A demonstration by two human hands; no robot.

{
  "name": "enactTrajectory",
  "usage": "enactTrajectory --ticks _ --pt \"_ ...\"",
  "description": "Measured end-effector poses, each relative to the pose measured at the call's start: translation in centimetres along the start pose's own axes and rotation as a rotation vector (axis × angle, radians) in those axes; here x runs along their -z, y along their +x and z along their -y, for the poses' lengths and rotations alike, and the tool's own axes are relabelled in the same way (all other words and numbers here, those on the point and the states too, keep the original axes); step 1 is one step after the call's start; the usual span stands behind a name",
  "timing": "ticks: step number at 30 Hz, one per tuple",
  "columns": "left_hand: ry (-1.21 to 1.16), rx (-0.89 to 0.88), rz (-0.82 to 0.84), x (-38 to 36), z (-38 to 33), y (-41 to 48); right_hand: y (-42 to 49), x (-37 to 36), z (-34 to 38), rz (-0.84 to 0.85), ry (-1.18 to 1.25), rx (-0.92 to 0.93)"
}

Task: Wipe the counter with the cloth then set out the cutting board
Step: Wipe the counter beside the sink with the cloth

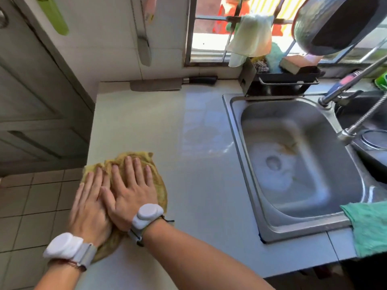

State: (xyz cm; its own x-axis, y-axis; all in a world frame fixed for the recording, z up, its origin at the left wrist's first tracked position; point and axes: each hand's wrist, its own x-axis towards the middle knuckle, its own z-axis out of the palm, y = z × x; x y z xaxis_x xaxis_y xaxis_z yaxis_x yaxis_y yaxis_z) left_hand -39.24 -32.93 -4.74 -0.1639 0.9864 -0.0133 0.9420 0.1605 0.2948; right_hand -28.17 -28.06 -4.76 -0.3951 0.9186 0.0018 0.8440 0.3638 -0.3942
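While both hands lie flat with fingers spread, the left hand (88, 208) and right hand (130, 195) overlapping and pressing down on the yellowish cloth (155, 174) in the lower left of the frame, the wiping step looks to be under way on the pale surface (167, 122). That cloth sits right at the left edge of the surface, with one corner seemingly reaching past it above the tiled floor (31, 206), so a stroke pushed further left could carry the cloth off the edge and the hands with it. Neither hand pinches the fabric; a fast sweep could let it bunch or slip out from under the palms. Toward the right, the steel sink (293, 164) is well apart, though a long stroke might push crumbs or water into it. Farther back, in the upper middle, a cleaver (159, 84) rests against the wall; wiping up to it risks knocking the blade. No cutting board is identifiable.
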Motion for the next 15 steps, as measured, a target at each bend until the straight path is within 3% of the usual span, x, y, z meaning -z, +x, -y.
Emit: enactTrajectory --ticks 4,11,15 --pt "0.108 0.053 0.002 -1.3 -4.6 2.5 -0.3 2.4 -5.3 -0.048 0.010 0.000" --pt "0.117 -0.217 0.036 -6.1 -19.9 7.8 -1.6 9.2 -19.7 -0.035 -0.142 -0.268" --pt "0.149 -0.272 0.074 -5.9 -20.5 8.2 -1.1 8.8 -19.7 -0.073 -0.133 -0.331"
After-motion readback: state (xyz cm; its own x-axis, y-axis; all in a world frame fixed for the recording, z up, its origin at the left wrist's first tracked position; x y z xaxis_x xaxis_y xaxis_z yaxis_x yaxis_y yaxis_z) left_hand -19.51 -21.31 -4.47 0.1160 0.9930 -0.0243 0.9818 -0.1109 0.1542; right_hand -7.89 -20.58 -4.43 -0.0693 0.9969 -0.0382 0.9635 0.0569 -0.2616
